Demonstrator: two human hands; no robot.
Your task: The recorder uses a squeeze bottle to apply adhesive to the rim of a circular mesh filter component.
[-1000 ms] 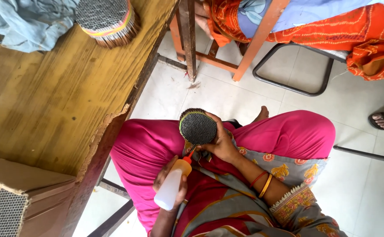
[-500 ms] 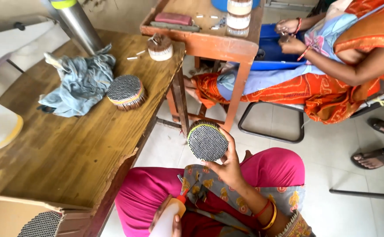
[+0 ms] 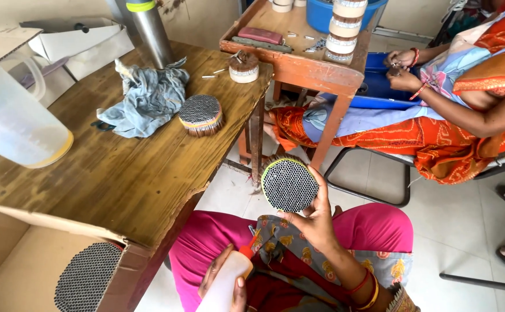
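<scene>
My right hand (image 3: 317,221) holds up a round bundle of small tubes (image 3: 290,184), its dark honeycomb face turned toward me, above my pink-clad lap. My left hand (image 3: 224,281) grips a white squeeze bottle (image 3: 224,290) with an orange nozzle, low near my lap; the nozzle points up toward the bundle without touching it. A second round bundle (image 3: 201,114) stands on the wooden table (image 3: 125,173), and a third (image 3: 88,277) lies in an open cardboard box (image 3: 10,260) at the lower left.
A grey-blue cloth (image 3: 148,98), a clear plastic jug (image 3: 12,124), a steel flask (image 3: 148,32) and a small bundle (image 3: 244,67) are on the table. Another person in orange (image 3: 437,110) sits at a smaller wooden table (image 3: 298,52) with stacked rolls (image 3: 346,29) and a blue tub.
The view has tilted up from my lap to the tables and the seated person. My right hand lifted the round bundle higher, away from the bottle's nozzle.
</scene>
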